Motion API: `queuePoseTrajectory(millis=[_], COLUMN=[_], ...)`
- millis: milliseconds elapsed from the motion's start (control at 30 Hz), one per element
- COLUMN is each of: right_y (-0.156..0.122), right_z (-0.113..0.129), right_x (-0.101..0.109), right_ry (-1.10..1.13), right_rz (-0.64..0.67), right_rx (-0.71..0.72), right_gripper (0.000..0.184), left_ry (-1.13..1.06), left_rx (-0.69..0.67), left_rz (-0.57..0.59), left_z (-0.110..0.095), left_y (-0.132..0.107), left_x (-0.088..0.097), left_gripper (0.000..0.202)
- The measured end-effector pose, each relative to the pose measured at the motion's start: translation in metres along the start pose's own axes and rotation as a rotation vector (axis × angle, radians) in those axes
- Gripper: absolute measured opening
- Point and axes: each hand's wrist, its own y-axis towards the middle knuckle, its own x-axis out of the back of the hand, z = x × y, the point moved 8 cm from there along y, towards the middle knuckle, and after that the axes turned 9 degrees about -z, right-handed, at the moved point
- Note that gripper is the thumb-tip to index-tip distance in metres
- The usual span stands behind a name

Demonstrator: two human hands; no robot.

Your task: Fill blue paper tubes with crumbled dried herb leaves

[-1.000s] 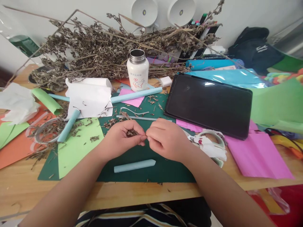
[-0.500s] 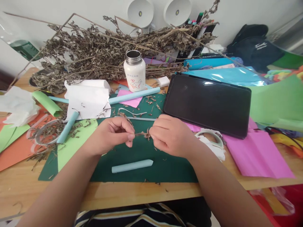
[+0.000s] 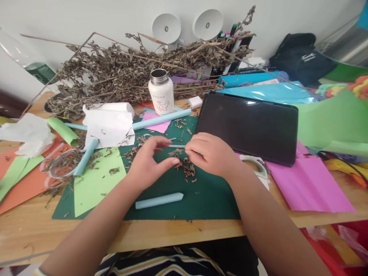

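Observation:
My left hand point(image 3: 151, 163) hovers over the green cutting mat point(image 3: 212, 203), its thumb and fingers apart with nothing gripped. Close by on the right, my right hand point(image 3: 211, 155) is closed, knuckles up, on dried leaves; brown bits show at its fingertips and the rest is hidden in the fist. Below and between the hands lie crumbled dried leaves point(image 3: 189, 171) on the mat. Nearer to me rests a pale blue paper tube point(image 3: 159, 200) with a pointed end. More leaf crumbs point(image 3: 130, 153) lie beside my left hand.
A big bundle of dried plants point(image 3: 112, 73) spans the back. An open white bottle point(image 3: 161, 94) stands before it. To the right are a black tablet point(image 3: 250, 126), a tape roll point(image 3: 255, 165) and pink paper point(image 3: 310, 188). Green paper point(image 3: 97, 184) and another tape roll point(image 3: 61, 163) lie left.
My left hand has let go of the dried sprig stretched between both hands and opened. Crumbled leaves now lie on the mat below my right hand, which stays closed. The view has shifted slightly.

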Motion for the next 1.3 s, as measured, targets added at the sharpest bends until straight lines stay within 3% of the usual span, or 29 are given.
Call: queuePoseTrajectory(millis=[67, 200, 300, 467, 600, 700, 867, 1000, 1167, 1300], right_y=[0.0, 0.0, 0.0, 0.001, 0.0, 0.001, 0.002, 0.001, 0.0, 0.0], right_z=[0.005, 0.014, 0.022, 0.021, 0.004, -0.001, 0.001, -0.001, 0.003, 0.005], right_x=[-0.005, -0.011, -0.012, -0.003, 0.007, 0.011, -0.004, -0.01, -0.013, -0.018], right_ry=[0.047, 0.068, 0.056, -0.019, 0.005, 0.092, 0.288, 0.397, 0.45, 0.443], right_rz=[0.029, 0.05, 0.036, -0.041, -0.059, -0.078, -0.029, -0.073, -0.119, -0.067], right_rx=[0.019, 0.036, 0.085, 0.141, 0.054, -0.007, -0.175, -0.349, -0.438, -0.435], right_gripper=[0.019, 0.021, 0.023, 0.022, 0.019, 0.018, 0.016, 0.014, 0.016, 0.014], left_ry=[-0.064, 0.036, 0.005, -0.074, -0.242, -0.348, -0.398, -0.644, -0.603, -0.512], left_rx=[0.0, -0.073, -0.097, 0.079, 0.216, 0.217, 0.147, 0.228, 0.319, 0.331], left_rz=[-0.042, 0.02, 0.007, 0.007, -0.083, -0.154, -0.066, -0.025, -0.134, -0.169], left_z=[0.001, -0.006, -0.011, 0.004, 0.021, 0.026, 0.016, 0.011, 0.017, 0.022], left_y=[-0.001, -0.005, -0.007, -0.005, 0.001, 0.002, -0.004, -0.008, -0.01, -0.011], left_x=[0.007, 0.001, 0.001, 0.013, 0.033, 0.041, 0.021, 0.004, 0.004, 0.007], left_gripper=[0.044, 0.012, 0.014, 0.011, 0.01, 0.01, 0.027, 0.031, 0.014, 0.013])
